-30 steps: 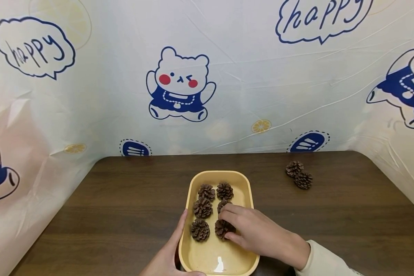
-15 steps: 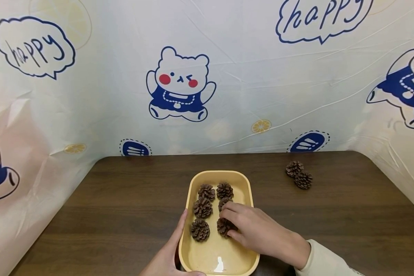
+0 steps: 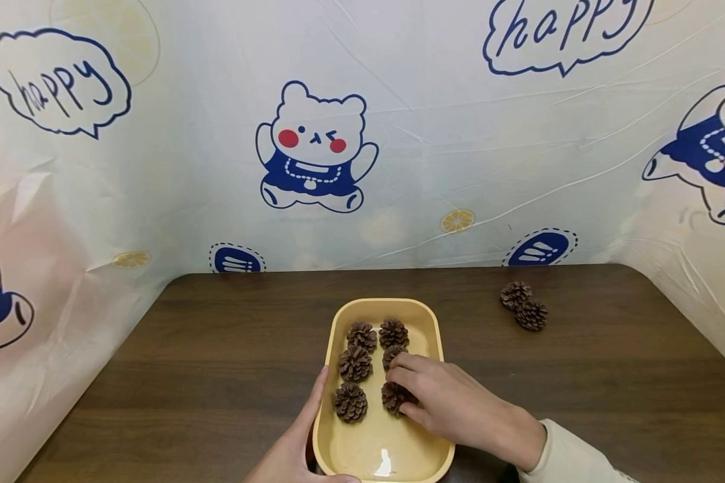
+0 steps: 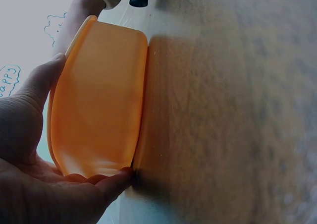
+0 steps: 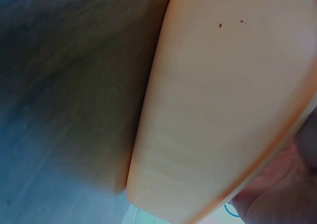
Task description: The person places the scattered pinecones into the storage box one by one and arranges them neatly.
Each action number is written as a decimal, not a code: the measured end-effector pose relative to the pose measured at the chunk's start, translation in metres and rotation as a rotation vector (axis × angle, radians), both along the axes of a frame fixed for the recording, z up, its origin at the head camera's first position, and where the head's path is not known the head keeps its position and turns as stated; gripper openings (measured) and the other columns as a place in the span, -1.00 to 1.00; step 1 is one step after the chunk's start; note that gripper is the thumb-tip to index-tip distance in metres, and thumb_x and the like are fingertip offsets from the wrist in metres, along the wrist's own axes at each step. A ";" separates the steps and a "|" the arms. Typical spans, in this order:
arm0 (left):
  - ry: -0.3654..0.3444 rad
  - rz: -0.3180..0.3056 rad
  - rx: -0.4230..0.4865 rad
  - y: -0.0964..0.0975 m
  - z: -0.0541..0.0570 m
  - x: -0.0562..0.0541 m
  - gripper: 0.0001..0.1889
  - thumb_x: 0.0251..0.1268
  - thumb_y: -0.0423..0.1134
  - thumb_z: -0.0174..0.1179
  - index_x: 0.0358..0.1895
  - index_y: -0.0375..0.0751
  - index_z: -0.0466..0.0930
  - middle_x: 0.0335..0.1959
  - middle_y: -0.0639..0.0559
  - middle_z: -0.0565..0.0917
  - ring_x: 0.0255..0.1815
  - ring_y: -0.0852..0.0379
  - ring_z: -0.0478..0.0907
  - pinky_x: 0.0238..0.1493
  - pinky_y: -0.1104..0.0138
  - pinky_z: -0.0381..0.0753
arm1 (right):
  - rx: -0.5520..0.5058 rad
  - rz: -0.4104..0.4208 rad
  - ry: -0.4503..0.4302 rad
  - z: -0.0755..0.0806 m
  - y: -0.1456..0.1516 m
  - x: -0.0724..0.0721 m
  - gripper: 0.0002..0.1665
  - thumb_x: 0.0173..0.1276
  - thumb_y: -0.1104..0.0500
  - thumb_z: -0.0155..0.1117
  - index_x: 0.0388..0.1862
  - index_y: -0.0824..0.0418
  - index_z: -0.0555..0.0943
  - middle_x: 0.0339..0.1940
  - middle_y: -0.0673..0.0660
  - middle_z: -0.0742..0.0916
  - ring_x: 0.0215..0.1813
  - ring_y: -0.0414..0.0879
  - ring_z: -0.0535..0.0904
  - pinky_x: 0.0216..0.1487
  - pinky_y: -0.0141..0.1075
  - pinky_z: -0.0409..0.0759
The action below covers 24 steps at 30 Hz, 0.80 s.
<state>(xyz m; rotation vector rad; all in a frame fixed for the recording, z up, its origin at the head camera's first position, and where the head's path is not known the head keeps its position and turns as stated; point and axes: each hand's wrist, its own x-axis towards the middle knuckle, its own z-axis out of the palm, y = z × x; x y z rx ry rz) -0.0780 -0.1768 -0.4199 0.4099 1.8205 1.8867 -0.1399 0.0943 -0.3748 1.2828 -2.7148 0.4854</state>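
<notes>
A yellow rectangular box (image 3: 386, 439) stands on the dark wooden table, with pine cones in two columns inside it. My left hand (image 3: 296, 433) holds the box at its near left corner, fingers along the outer wall; the left wrist view shows the hand (image 4: 49, 169) against the box's wall (image 4: 99, 95). My right hand (image 3: 453, 402) reaches over the right rim and pinches the nearest pine cone (image 3: 394, 399) of the right column, partly covered by the fingers. Just beyond it sits another pine cone (image 3: 392, 355). In the left column the nearest pine cone (image 3: 351, 402) stands apart.
Two pine cones lie together on the table (image 3: 217, 376) at the back right, one pine cone (image 3: 516, 295) behind the other pine cone (image 3: 531, 315). A printed cloth (image 3: 422, 134) hangs behind and beside the table.
My right hand and the pine cone in its fingers have shifted slightly right and away from me. The left hand and the box stay put.
</notes>
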 end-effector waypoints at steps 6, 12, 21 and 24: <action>-0.004 0.003 -0.011 0.000 0.000 0.000 0.42 0.25 -0.34 0.50 0.68 0.23 -0.68 0.66 -0.57 -0.27 0.25 0.12 0.62 0.13 0.30 0.72 | 0.001 -0.009 -0.020 0.000 0.001 0.000 -0.66 0.30 0.18 0.56 0.04 0.12 0.72 0.04 -0.04 0.72 0.00 -0.20 0.67 -0.10 -0.32 0.73; 0.000 0.004 -0.013 0.000 0.000 0.000 0.42 0.25 -0.33 0.50 0.68 0.22 -0.68 0.66 -0.55 -0.27 0.26 0.11 0.61 0.12 0.30 0.73 | -0.001 -0.008 -0.015 0.000 0.001 0.000 -0.65 0.29 0.17 0.57 0.04 0.11 0.72 0.02 -0.05 0.72 -0.03 -0.21 0.67 -0.13 -0.33 0.72; -0.010 -0.005 0.013 0.000 0.000 0.000 0.41 0.27 -0.34 0.49 0.67 0.24 -0.69 0.66 -0.56 -0.29 0.26 0.10 0.61 0.13 0.29 0.73 | -0.005 0.000 -0.002 0.002 0.002 -0.001 -0.64 0.28 0.14 0.59 0.03 0.10 0.72 0.01 -0.06 0.72 -0.03 -0.22 0.67 -0.11 -0.31 0.72; -0.003 -0.010 0.027 0.000 0.000 0.000 0.42 0.26 -0.35 0.48 0.67 0.23 -0.69 0.65 -0.58 -0.28 0.26 0.07 0.62 0.14 0.27 0.73 | -0.007 0.000 0.000 0.002 0.003 -0.001 -0.63 0.28 0.14 0.59 0.04 0.10 0.72 0.01 -0.06 0.72 -0.03 -0.22 0.67 -0.11 -0.31 0.72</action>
